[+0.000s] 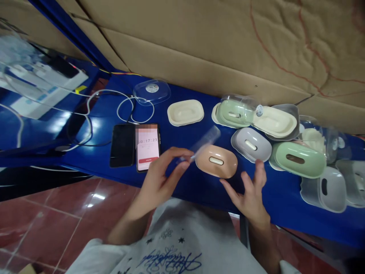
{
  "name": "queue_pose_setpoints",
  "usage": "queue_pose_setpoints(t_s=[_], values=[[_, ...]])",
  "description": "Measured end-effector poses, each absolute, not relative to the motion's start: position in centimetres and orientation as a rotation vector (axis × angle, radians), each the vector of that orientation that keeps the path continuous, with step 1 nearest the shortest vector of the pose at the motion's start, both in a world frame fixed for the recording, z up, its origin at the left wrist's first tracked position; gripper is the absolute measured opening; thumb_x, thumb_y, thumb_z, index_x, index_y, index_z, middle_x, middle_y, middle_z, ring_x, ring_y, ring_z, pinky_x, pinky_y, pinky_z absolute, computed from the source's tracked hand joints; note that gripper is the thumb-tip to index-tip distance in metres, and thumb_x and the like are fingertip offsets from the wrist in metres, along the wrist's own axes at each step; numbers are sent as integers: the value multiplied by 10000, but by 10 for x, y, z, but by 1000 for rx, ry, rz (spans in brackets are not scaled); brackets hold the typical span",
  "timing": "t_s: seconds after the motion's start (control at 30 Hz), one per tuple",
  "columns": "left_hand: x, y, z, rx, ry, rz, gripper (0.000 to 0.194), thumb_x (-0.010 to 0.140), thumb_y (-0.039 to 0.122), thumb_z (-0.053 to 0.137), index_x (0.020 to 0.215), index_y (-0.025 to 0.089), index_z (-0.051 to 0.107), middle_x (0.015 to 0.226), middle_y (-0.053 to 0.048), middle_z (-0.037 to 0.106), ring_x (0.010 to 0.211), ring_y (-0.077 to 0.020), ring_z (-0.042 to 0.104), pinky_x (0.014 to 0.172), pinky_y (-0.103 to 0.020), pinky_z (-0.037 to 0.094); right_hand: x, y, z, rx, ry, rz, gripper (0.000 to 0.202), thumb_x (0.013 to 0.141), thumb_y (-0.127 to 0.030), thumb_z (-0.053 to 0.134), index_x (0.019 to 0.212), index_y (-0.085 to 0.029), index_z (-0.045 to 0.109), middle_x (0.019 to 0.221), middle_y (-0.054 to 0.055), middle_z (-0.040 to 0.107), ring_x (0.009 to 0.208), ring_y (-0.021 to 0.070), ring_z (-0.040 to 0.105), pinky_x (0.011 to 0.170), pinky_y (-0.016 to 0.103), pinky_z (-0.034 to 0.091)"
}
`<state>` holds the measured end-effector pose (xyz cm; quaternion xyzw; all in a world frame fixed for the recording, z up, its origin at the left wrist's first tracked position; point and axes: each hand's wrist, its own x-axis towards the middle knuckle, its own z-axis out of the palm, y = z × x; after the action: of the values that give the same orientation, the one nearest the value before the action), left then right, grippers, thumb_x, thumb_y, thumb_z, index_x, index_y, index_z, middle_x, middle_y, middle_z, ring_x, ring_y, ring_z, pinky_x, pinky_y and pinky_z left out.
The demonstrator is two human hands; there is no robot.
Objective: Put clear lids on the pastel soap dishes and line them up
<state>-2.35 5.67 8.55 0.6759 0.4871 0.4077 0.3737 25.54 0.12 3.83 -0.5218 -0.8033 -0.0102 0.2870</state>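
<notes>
My left hand (169, 171) pinches a clear plastic piece (209, 137) between thumb and fingers. It is tilted and blurred, and its far end rises over the left edge of an orange oval dish (225, 161). That dish lies on the blue table and has a cream oval in its middle. To its right is my right hand (251, 190), fingers spread and nothing held; its thumb tip is at the dish's front edge, but contact is unclear. A lilac dish (252, 139) lies just beyond the right fingertips.
Behind are a cream tray (185, 113) and a clear lid (152, 97) with a round sticker. Green dishes (302, 159), more trays and lids crowd the right side. Two phones (122, 144) lie at left, near white cables (94, 91). A cardboard wall (185, 53) stands behind.
</notes>
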Motion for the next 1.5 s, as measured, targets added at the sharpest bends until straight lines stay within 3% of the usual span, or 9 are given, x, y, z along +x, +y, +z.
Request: queue_pose_setpoints(t_s=[0.07, 0.17, 0.27, 0.37, 0.47, 0.7, 0.9, 1.23, 1.5], values=[[-18, 50, 93, 1502, 1019, 956, 244, 1109, 294, 556, 1301, 219, 687, 971, -41, 753, 871, -161, 751, 802, -294, 635, 258, -1, 48, -1326, -2231, -76, 1088, 941, -280, 817, 1714, -481, 78, 1818, -27, -122, 1679, 379, 61, 1312, 668, 271], [-9, 50, 86, 1311, 865, 910, 307, 1136, 313, 495, 1346, 181, 676, 879, -41, 724, 766, -144, 738, 679, -251, 627, 264, 1, 56, -1216, -2343, 45, 1000, 935, -302, 826, 1711, -440, 210, 1828, 25, 44, 1621, 361, 313, 1273, 587, 409], [-3, 55, 70, 1512, 1046, 1029, 331, 1132, 267, 498, 1426, 206, 638, 1185, -109, 731, 1079, -189, 742, 889, -312, 648, 269, 7, 53, -1297, -2246, 157, 893, 937, -366, 819, 1690, -380, 338, 1778, 76, 274, 1517, 346, 492, 1180, 508, 538], [-1, 59, 55, 1964, 1180, 1001, 430, 1103, 282, 572, 1531, 262, 549, 1601, -152, 507, 1484, -293, 523, 1187, -507, 521, 268, 13, 41, -1491, -2123, 233, 826, 966, -455, 770, 1681, -361, 367, 1706, 118, 411, 1492, 375, 517, 1165, 596, 527], [0, 59, 41, 2267, 1096, 770, 613, 1044, 412, 677, 1599, 277, 455, 1682, -172, 419, 1569, -363, 420, 1230, -614, 459, 261, 12, 29, -1589, -2096, 256, 785, 1011, -462, 707, 1694, -354, 335, 1645, 134, 497, 1477, 377, 530, 1159, 655, 505], [-1, 57, 20, 2214, 1153, 667, 570, 1087, 418, 590, 1611, 295, 404, 1715, -135, 398, 1534, -283, 497, 1157, -454, 568, 243, 6, 15, -1479, -2195, 273, 749, 1061, -260, 619, 1705, -425, 274, 1789, 33, 248, 1648, 368, 235, 1238, 643, 445], [-7, 56, 13, 2238, 1156, 623, 535, 1087, 439, 594, 1582, 312, 439, 1722, -116, 395, 1508, -279, 532, 1154, -436, 569, 246, 4, 12, -1444, -2280, 217, 766, 1066, -236, 594, 1715, -429, 235, 1808, 19, 180, 1658, 377, 189, 1222, 617, 480], [-12, 63, 23, 2215, 1285, 511, 545, 1057, 438, 651, 1550, 283, 479, 1721, -140, 391, 1411, -311, 629, 1124, -442, 575, 266, 58, 18, -1048, -2617, -106, 799, 1050, -253, 639, 1731, -335, 228, 1712, 99, 423, 1610, 334, 345, 1258, 575, 444], [-42, 135, 55, 2524, 1543, 297, 391, 1126, 343, 486, 1486, 202, 544, 1546, -151, 586, 1440, -295, 568, 1196, -458, 461, 264, 72, 3, -1038, -2530, 17, 675, 1082, -267, 564, 1703, -342, 310, 1735, 109, 375, 1638, 333, 275, 1257, 646, 395]])
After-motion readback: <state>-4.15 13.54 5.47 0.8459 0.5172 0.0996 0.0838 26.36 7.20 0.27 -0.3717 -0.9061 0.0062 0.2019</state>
